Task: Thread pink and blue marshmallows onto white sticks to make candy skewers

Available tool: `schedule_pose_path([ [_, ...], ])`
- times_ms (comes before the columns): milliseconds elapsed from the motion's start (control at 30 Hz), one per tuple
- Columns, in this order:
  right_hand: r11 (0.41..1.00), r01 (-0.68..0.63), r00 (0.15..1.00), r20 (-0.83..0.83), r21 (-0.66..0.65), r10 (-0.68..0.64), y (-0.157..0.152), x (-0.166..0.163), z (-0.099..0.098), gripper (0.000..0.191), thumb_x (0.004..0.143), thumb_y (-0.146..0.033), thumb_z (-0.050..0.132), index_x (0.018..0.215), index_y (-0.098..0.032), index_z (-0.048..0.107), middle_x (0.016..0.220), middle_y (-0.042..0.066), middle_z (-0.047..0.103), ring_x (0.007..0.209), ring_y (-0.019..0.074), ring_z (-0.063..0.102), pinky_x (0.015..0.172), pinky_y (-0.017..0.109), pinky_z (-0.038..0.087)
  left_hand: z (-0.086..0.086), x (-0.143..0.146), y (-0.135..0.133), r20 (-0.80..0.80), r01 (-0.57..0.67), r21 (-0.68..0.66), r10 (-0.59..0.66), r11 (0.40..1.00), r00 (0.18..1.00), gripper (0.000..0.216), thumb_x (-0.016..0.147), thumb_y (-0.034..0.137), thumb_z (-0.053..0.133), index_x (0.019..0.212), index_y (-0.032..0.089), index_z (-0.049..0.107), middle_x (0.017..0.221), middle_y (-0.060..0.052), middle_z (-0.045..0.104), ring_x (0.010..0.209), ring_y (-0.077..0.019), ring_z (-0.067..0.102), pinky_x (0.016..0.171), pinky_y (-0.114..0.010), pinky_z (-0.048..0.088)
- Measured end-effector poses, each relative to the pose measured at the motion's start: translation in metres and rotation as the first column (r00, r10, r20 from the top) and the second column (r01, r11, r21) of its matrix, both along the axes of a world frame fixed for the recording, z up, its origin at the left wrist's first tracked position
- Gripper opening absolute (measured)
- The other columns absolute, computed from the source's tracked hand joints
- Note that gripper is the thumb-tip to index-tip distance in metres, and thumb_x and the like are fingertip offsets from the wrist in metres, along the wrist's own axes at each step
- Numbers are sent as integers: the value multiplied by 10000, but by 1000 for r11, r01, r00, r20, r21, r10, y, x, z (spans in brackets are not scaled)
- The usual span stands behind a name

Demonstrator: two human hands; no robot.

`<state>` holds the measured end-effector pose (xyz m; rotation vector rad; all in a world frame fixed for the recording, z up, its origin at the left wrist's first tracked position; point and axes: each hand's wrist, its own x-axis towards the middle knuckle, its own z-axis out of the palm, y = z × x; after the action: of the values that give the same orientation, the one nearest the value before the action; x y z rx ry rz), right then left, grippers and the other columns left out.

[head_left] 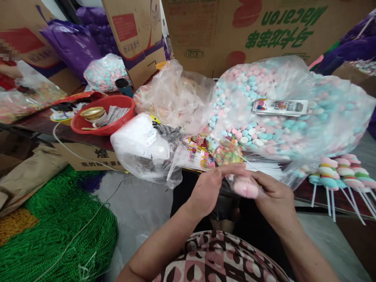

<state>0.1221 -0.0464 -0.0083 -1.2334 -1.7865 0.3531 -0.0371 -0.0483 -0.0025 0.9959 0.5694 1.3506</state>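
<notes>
My right hand (274, 197) pinches a pink marshmallow piece (246, 187) at the table's front edge. My left hand (210, 188) meets it from the left, its fingers stretched along the top of the same piece. Just behind my hands lies a big clear bag of pink, blue and white marshmallows (282, 109) with a printed card (280, 106) on top. Finished marshmallow skewers (340, 174) on white sticks lie to the right of my hands.
A red basket (102, 115) with a gold tin stands at the left. Clear bags (173, 98), a white packet (141, 141) and candy wrappers (202, 156) crowd the middle. Cardboard boxes (264, 27) line the back. Green netting (55, 223) lies on the floor at left.
</notes>
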Motion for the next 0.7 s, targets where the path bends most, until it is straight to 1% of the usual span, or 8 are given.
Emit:
schedule_pose_path([
  [133,962,123,972,167,242,-166,12,6,7,159,911,-223,571,906,-243,729,800,14,757,703,177,704,641,279,525,6,-7,-12,-346,-35,196,103,980,933,407,951,428,446,869,209,780,966,-93,751,1057,-223,630,1057,-379,382],
  [233,921,137,938,250,365,-239,15,5,10,156,892,-181,600,937,-247,734,815,22,764,707,181,703,659,289,526,0,-5,-16,-449,-4,48,25,999,893,449,947,473,443,876,180,775,756,-77,704,782,-169,625,853,-312,460],
  [333,918,77,946,263,389,-191,10,-1,9,170,869,-147,619,930,-251,739,825,32,762,747,194,710,710,304,542,-17,2,-12,-292,152,-279,-234,948,927,670,927,637,317,912,130,754,543,-29,569,514,-121,520,584,-254,432],
  [433,932,46,972,199,358,-124,-1,-12,5,160,854,-141,631,899,-252,737,810,44,745,725,191,698,675,304,544,-32,8,-2,4,317,-418,-348,851,938,830,870,757,221,993,106,721,573,-51,612,450,-125,519,480,-243,396],
  [500,952,13,988,142,304,-59,-9,-20,2,151,855,-146,627,900,-250,728,804,42,730,698,176,683,631,288,533,-33,8,6,181,309,-449,-253,839,950,804,850,773,274,1005,112,705,630,-64,648,494,-139,558,507,-252,436],
  [567,972,-38,995,94,231,16,-14,-26,-3,139,860,-157,617,900,-242,719,787,34,716,674,161,670,600,271,520,-27,4,12,267,210,-484,-85,849,960,703,856,734,370,1007,129,696,702,-67,676,606,-158,615,603,-268,490],
  [633,984,-71,996,62,161,62,-14,-28,-7,127,862,-169,606,856,-237,712,739,20,701,650,152,661,584,260,511,-16,-3,13,238,70,-461,48,884,970,610,862,686,442,989,148,701,798,-70,699,762,-180,655,731,-288,515],
  [700,994,-66,998,26,88,64,-10,-28,-10,139,863,-180,596,805,-238,708,705,9,694,626,147,652,568,253,505,-7,-10,9,128,-47,-330,94,943,987,577,883,656,438,909,155,722,886,-81,706,907,-200,654,859,-309,502],
])
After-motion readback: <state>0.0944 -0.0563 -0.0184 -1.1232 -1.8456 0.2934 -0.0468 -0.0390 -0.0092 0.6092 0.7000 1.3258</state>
